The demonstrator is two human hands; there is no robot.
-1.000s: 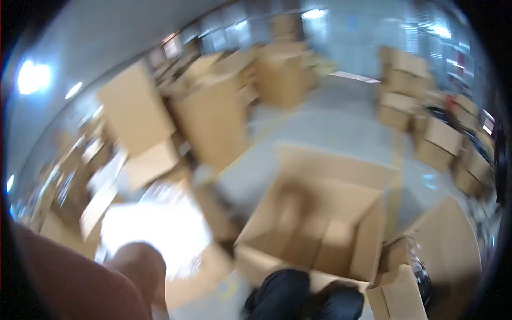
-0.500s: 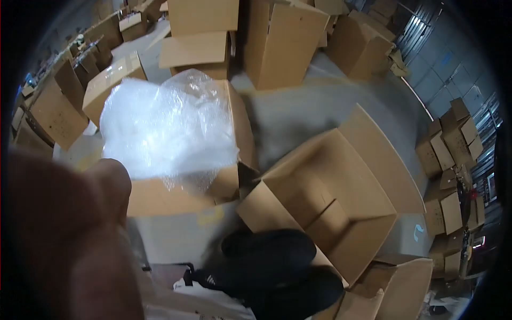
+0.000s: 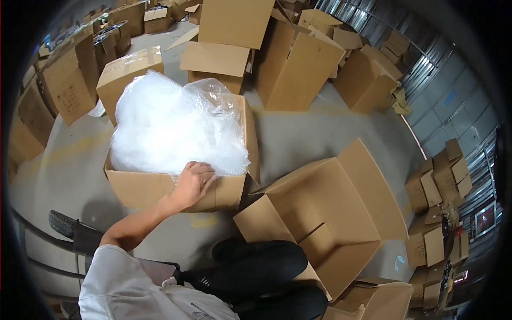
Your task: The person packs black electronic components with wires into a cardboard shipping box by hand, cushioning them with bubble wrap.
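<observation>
My left hand [image 3: 194, 185] reaches in from the lower left, its fingers bent and closed at the near rim of a cardboard box [image 3: 165, 191]. It grips the edge of clear bubble wrap [image 3: 176, 128] there; the fingertips are partly hidden. The bubble wrap is heaped above the box's rim and covers whatever lies inside. To the right, an open cardboard box [image 3: 341, 197] lies tilted with its flaps spread and its inside showing. My right hand is out of view.
My bent knees in black trousers [image 3: 261, 261] are close to the tilted box. A black wheel [image 3: 62, 224] and dark curved bars stand at the left. Another open box [image 3: 373, 301] sits at the lower right. Tall cartons [image 3: 298, 66] and a taped box [image 3: 128, 74] stand beyond.
The blurred hand that loomed close at the left is gone from there; my left hand is now at the bubble wrap by the box's near rim. The view has shifted.
</observation>
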